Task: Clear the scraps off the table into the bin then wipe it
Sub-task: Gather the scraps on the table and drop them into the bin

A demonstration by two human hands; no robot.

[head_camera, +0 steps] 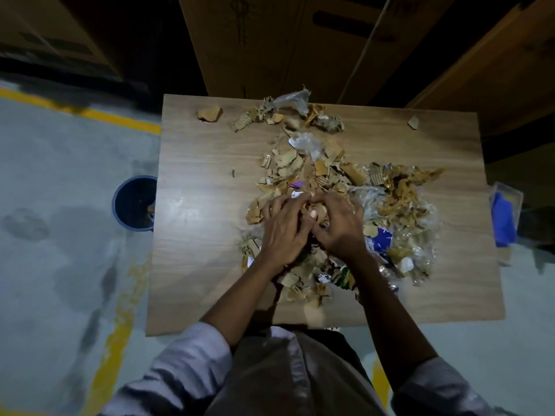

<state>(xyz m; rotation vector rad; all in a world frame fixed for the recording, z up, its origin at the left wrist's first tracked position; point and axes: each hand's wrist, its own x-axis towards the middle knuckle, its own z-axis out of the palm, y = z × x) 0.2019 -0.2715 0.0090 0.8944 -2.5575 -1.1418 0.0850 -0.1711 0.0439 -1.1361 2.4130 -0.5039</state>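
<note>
**Scraps gripped on the tabletop**

The left hand and the right hand lie side by side on the heap of cardboard and plastic pieces, fingers curled around some of them. The blue bin stands on the floor beside the left edge.

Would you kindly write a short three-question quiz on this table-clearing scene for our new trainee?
1. True or false: the bin stands on the floor beside the table's left edge.
2. Multiple choice: the left hand and right hand are A) gathering scraps between them, B) wiping the tabletop, C) lifting the bin.
3. Fill in: the cloth beside the table's right edge is ____.
Key: 1 true; 2 A; 3 blue.
</note>
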